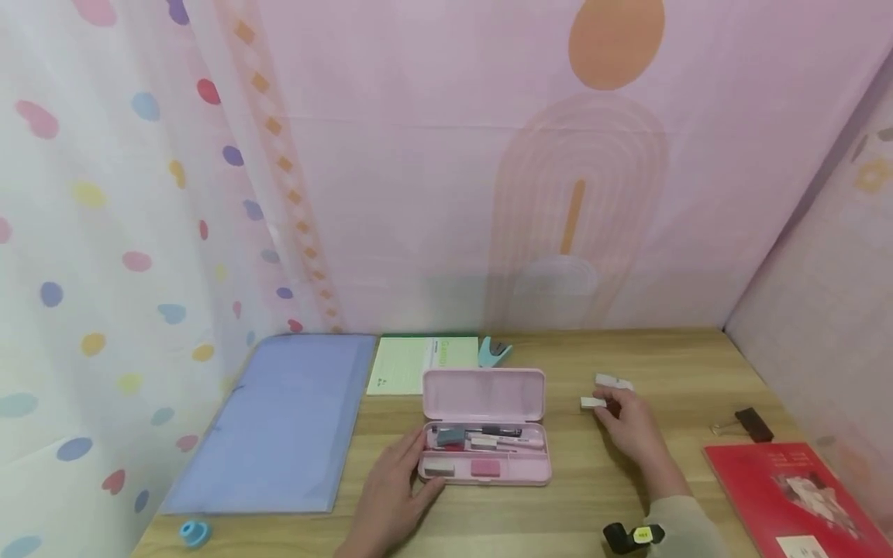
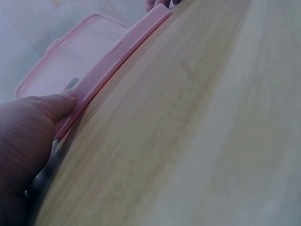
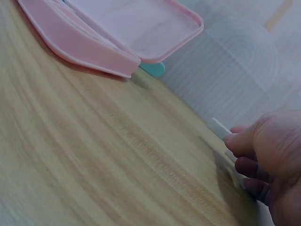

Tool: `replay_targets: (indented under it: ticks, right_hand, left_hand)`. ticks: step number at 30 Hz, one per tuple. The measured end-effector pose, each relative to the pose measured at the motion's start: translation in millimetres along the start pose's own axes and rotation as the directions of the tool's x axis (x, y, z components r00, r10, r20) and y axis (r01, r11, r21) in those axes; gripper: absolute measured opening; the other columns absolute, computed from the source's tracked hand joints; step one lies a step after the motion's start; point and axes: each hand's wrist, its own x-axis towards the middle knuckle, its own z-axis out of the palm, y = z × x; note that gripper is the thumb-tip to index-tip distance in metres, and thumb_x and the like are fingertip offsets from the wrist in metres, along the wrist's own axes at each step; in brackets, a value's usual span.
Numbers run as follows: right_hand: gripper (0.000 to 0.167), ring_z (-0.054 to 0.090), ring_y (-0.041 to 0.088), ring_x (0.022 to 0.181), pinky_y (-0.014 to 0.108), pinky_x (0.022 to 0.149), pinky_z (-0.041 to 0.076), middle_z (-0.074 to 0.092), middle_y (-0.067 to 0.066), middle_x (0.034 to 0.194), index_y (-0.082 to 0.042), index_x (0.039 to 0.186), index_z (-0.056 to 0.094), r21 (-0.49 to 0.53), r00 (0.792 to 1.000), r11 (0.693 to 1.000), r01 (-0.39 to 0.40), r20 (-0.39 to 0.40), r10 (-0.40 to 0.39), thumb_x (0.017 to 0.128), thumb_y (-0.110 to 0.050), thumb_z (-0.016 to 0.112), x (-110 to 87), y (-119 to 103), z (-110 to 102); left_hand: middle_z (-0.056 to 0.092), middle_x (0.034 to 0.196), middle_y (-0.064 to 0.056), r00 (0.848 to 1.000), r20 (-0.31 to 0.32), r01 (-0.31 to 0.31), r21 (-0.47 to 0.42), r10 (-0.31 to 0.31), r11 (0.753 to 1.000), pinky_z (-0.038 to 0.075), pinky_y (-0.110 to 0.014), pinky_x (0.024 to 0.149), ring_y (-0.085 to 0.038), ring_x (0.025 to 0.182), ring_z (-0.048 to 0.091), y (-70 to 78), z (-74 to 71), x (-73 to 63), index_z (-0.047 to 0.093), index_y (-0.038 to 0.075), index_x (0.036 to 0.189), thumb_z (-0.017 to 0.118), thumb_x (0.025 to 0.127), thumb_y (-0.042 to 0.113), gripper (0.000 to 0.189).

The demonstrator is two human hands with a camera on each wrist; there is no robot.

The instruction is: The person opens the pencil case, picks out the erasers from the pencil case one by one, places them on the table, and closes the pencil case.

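A pink pencil case [image 1: 528, 470] stands with its lid [image 1: 484, 394] raised. Inside lie pens [image 1: 508, 430], a pink eraser [image 1: 485, 467] and several other small blocks. My left hand [image 1: 393, 490] grips the case's left end, thumb at the front corner and fingers along the side; the thumb [image 2: 63, 104] shows against the front wall in the left wrist view. To the right of the case, my right hand [image 1: 630, 426] pinches a small white eraser [image 1: 592, 403] between thumb and fingers, just above the table. Another white block [image 1: 614, 381] lies behind that hand, partly covered by it.
A blue folder [image 1: 272, 426] covers the table's left side, with a small blue round object [image 1: 194, 532] before it. Behind the case are a green notepad [image 1: 405, 364] and a teal stapler-like object [image 1: 494, 353]. A black binder clip [image 1: 753, 425] and red book [image 1: 802, 496] lie right.
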Motion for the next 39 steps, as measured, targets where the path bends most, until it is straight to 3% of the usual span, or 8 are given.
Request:
replay_targets:
  ticks: [6,17,24,31,39]
  right_hand:
    - [0.022,0.057,0.032,0.099,0.047,0.085,0.049,0.062,0.020,0.110,0.002,0.113,0.065,-0.015,1.000,1.000,-0.027,0.008,0.027,0.091,-0.001,0.062,-1.7,2.9,2.1]
    - [0.022,0.058,0.030,0.098,0.045,0.083,0.050,0.061,0.017,0.108,0.001,0.112,0.066,-0.029,1.000,0.999,-0.016,0.003,0.017,0.090,-0.001,0.063,-2.0,6.6,6.0]
    - [0.027,0.059,0.031,0.099,0.046,0.083,0.051,0.060,0.019,0.111,0.001,0.118,0.063,0.000,1.000,1.000,-0.026,-0.006,0.026,0.091,-0.004,0.063,-2.2,3.7,1.4]
    - [0.033,0.058,0.032,0.105,0.044,0.082,0.055,0.059,0.016,0.122,-0.004,0.123,0.062,0.036,0.999,0.999,-0.005,-0.031,0.006,0.092,-0.015,0.065,-5.4,-21.1,-9.5]
    - [0.030,0.060,0.025,0.099,0.045,0.084,0.053,0.066,0.011,0.111,-0.004,0.117,0.065,0.035,0.996,0.995,0.089,0.030,-0.090,0.088,-0.013,0.070,-10.3,-58.5,-3.7]
  left_hand:
    - [0.040,0.150,-0.003,1.000,-0.005,-0.008,0.000,0.008,1.000,0.032,-0.047,0.111,-0.024,0.133,0.041,1.7,-1.2,-1.9,0.041,0.010,0.146,0.063,0.086,0.055,0.078]
    - [0.038,0.151,-0.001,0.999,0.026,0.035,-0.009,-0.035,0.999,0.030,-0.047,0.112,-0.023,0.135,0.039,1.9,-2.2,-1.0,0.039,0.012,0.147,0.063,0.086,0.056,0.079]
    - [0.039,0.151,-0.003,1.000,0.019,0.018,0.000,-0.018,1.000,0.031,-0.046,0.112,-0.023,0.134,0.039,2.6,-3.2,0.3,0.038,0.011,0.148,0.063,0.086,0.055,0.079]
    - [0.040,0.150,-0.004,1.000,-0.005,-0.006,-0.018,0.006,1.000,0.032,-0.047,0.111,-0.025,0.133,0.041,2.7,-3.4,0.8,0.039,0.010,0.147,0.066,0.086,0.051,0.079]
    - [0.042,0.149,-0.003,1.000,-0.021,-0.008,-0.040,0.007,0.999,0.034,-0.046,0.109,-0.025,0.130,0.044,1.0,-2.6,1.0,0.040,0.011,0.147,0.068,0.085,0.050,0.078]
